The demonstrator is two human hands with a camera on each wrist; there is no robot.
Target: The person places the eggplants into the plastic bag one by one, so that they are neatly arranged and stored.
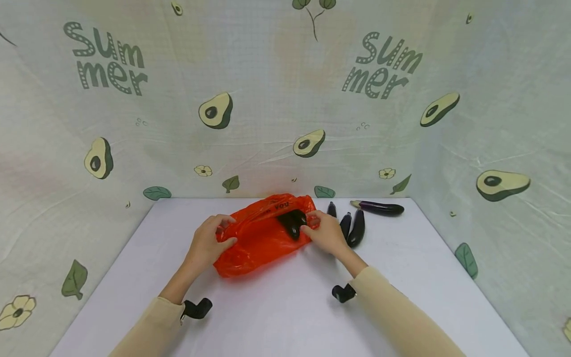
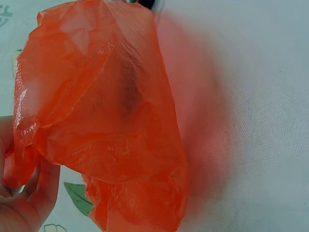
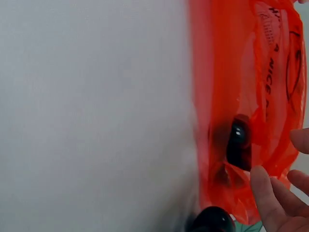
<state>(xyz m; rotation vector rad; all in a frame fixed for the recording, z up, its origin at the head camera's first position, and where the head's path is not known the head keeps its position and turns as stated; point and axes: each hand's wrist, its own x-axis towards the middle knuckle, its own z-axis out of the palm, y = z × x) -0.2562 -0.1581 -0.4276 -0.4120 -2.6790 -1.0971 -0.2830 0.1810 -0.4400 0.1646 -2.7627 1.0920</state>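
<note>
A red plastic bag [image 1: 263, 248] with dark printing lies on its side, its mouth spread towards me. Inside it, near the right end, dark glossy eggplants [image 1: 292, 225] show; the bag partly hides them. My left hand [image 1: 209, 243] grips the bag's left edge, thumb in front and fingers behind. At the opposite end, my right hand [image 1: 327, 232] holds the bag's rim loosely between thumb and fingers, close beside the eggplants. In the right wrist view, a dark eggplant [image 3: 239, 137] shows in the bag near the thumb.
Right of the bag, several loose eggplants [image 1: 357, 229] lie on the white table [image 1: 276, 317], partly behind my right hand. One eggplant [image 1: 379, 208] lies crosswise near the back edge. A printed cloth [image 1: 263, 64] hangs behind and at both sides.
</note>
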